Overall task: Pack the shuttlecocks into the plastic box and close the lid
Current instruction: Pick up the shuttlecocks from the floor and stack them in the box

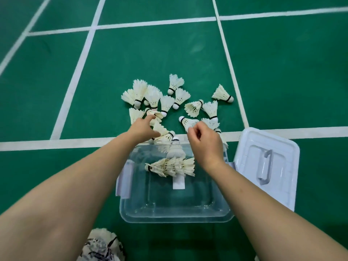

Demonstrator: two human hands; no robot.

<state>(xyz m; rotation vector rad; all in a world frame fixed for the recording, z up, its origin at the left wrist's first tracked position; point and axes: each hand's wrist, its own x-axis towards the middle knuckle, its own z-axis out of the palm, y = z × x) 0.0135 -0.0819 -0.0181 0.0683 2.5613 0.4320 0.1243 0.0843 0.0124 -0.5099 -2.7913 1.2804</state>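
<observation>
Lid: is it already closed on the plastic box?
No, the lid lies off the plastic box, on its right, leaving the top open.

No text, brand or number can be read anywhere. A white rectangle inside the box, down and to the left of the right hand, looks blank. The shuttlecocks beyond both hands show only a black band near the cork, and any print on them is too small to tell. The lid, to the right of the right hand, shows no legible mark.
</observation>
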